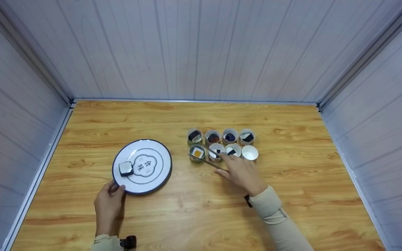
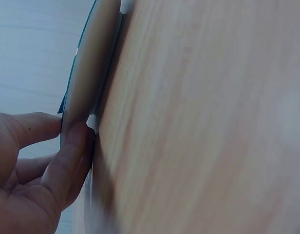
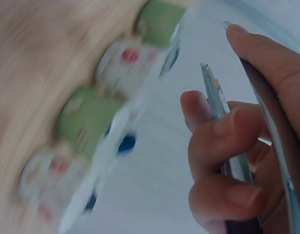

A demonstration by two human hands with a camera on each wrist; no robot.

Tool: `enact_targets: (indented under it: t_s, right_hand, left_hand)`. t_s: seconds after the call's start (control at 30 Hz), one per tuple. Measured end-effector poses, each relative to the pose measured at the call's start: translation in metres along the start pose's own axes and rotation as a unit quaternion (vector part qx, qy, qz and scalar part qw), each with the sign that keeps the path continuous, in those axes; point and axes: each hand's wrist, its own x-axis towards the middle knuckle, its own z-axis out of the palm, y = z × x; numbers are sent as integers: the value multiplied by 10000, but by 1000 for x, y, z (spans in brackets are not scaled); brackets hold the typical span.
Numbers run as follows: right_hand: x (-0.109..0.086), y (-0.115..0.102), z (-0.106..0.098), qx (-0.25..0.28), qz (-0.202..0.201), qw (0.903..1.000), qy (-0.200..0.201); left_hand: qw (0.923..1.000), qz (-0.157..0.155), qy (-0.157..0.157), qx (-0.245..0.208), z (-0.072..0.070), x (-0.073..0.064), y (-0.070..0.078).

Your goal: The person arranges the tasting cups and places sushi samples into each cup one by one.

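In the head view my left hand (image 1: pixel 109 202) pinches the near left rim of a white plate (image 1: pixel 162 157) with a blue edge. The thumb lies at the top and curled fingers reach beneath, as the left wrist view shows. A white block with dark sides (image 1: pixel 125 168), like a sushi piece, sits on the plate's left part. My right hand (image 1: pixel 239 172) grips long metal tweezers (image 3: pixel 215 92), their serrated tips spread apart. These tips reach over the front-left cup (image 1: pixel 193 159), which contains a white piece with an orange square (image 1: pixel 197 152); nothing shows between them.
Several small cups stand in two close rows on the wooden table (image 1: pixel 187 216). Dark pieces show in most, such as the back-right cup (image 1: pixel 247 141). The front-right cup (image 1: pixel 250 152) shows a plain white inside. Pale panels (image 1: pixel 194 52) enclose the back and sides.
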Motion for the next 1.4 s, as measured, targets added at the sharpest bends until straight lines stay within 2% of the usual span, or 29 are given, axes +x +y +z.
enact_targets:
  t_s: [0.3, 0.5, 0.7, 0.93, 1.23, 1.4]
  right_hand:
    - [52, -57, 18, 50, -833, 9955, -457]
    - [79, -99, 34, 53, -958, 9921, -813]
    - [101, -135, 53, -153, -1037, 9882, -1116]
    - [110, -152, 65, -200, -1090, 9865, -1202]
    - [108, -158, 72, -215, -1132, 9877, -1060]
    - [105, -157, 72, -126, -1150, 9865, -1162]
  left_hand:
    - [9999, 111, 37, -84, -1, -3, 1]
    - [9997, 226, -24, -122, -2, -1, 0]
    - [9999, 87, 6, -136, -2, -1, -1]
    - [9998, 78, -21, -175, -1, -1, 0]
    - [9996, 261, -48, -57, -3, -2, -1]
    - [9999, 86, -73, -110, -2, -1, 0]
